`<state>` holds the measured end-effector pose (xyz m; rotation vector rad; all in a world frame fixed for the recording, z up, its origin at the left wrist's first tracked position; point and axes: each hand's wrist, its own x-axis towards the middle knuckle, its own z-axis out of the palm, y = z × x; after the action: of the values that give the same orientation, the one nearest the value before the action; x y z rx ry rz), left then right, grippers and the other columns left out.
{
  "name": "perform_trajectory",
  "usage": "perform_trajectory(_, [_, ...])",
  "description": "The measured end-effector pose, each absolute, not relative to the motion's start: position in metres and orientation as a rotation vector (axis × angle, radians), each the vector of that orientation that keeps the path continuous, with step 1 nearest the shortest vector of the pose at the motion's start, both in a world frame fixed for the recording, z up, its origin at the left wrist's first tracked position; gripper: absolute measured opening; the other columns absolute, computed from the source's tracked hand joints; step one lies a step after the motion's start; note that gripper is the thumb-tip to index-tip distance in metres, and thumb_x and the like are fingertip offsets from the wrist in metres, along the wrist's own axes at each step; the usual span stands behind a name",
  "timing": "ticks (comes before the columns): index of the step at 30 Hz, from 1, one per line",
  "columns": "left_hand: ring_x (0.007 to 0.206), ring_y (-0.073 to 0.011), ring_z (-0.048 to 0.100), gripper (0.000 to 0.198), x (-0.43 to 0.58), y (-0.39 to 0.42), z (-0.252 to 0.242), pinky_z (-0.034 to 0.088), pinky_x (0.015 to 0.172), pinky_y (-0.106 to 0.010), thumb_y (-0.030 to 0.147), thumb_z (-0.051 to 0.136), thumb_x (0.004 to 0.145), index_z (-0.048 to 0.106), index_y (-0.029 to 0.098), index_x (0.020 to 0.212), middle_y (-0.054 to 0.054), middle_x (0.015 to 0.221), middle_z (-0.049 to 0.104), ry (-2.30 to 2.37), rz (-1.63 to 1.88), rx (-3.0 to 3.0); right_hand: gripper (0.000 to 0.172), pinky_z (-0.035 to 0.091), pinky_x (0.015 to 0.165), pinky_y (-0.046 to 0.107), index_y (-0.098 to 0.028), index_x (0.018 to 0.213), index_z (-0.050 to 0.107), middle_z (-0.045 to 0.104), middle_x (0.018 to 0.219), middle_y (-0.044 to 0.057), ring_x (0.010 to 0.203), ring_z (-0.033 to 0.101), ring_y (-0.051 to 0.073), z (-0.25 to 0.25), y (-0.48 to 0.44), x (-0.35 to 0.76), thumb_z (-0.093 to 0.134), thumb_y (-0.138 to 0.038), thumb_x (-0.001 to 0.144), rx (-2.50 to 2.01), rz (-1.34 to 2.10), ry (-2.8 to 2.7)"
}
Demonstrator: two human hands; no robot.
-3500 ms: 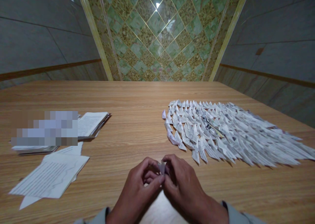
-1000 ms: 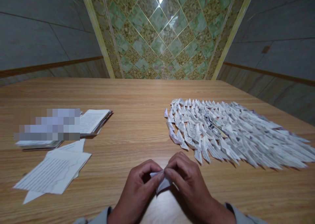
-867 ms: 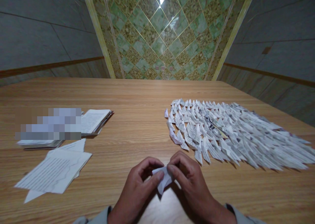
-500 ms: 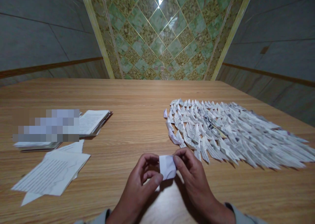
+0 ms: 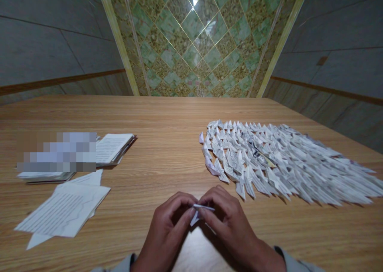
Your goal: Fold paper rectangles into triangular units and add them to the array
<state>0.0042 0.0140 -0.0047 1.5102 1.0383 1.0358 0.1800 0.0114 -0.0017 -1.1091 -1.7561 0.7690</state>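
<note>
A small folded piece of white paper point(image 5: 198, 212) is pinched between both hands just above the wooden table point(image 5: 167, 160), near its front edge. My left hand point(image 5: 167, 230) grips its left side with thumb and fingers curled. My right hand point(image 5: 229, 224) grips its right side the same way. Most of the paper is hidden by my fingers; only a thin edge and a lower corner show. To the right lies a wide spread of several small folded paper pieces point(image 5: 269, 160), arranged in overlapping rows.
At the left lie loose printed sheets point(image 5: 64, 210) and an open book point(image 5: 112, 147) with a blurred patch over its left part. Tiled walls rise behind the table's far edge. Bare wood lies between the sheets and my hands.
Half a second ago the paper stood up as a flat white square between my fingertips. Now it is turned down and pressed nearly edge-on, with both hands closed tighter round it.
</note>
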Motion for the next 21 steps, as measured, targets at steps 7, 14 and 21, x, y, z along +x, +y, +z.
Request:
perform_trajectory(7, [0.086, -0.0226, 0.065, 0.016, 0.0051, 0.0141, -0.0054, 0.049, 0.077, -0.028, 0.034, 0.062, 0.096, 0.069, 0.021, 0.09, -0.005, 0.089, 0.071, 1.035, 0.995, 1.531, 0.02, 0.04, 0.067, 0.029, -0.019, 0.078, 0.061, 0.062, 0.076, 0.001, 0.075, 0.058, 0.017, -0.0048, 0.0092, 0.1791, 0.056, -0.024, 0.096, -1.131, 0.911, -1.673])
perform_trajectory(14, [0.081, -0.0217, 0.063, 0.019, 0.0057, 0.0141, -0.002, 0.047, 0.075, -0.027, 0.031, 0.066, 0.092, 0.069, 0.021, 0.076, -0.005, 0.083, 0.068, 1.015, 1.012, 1.634, 0.015, 0.038, 0.066, 0.03, -0.019, 0.08, 0.062, 0.061, 0.077, 0.002, 0.074, 0.056, 0.018, -0.001, 0.0086, 0.1789, 0.058, -0.026, 0.093, -1.142, 0.891, -1.741])
perform_trajectory(21, [0.095, -0.023, 0.064, 0.013, 0.0048, 0.0116, -0.0087, 0.051, 0.084, -0.031, 0.035, 0.06, 0.096, 0.064, 0.024, 0.104, -0.005, 0.1, 0.068, 1.007, 1.024, 1.42, 0.031, 0.046, 0.056, 0.026, -0.021, 0.079, 0.054, 0.055, 0.072, -0.003, 0.062, 0.055, 0.014, -0.0075, 0.014, 0.1809, 0.063, -0.047, 0.093, -1.06, 1.252, -1.214])
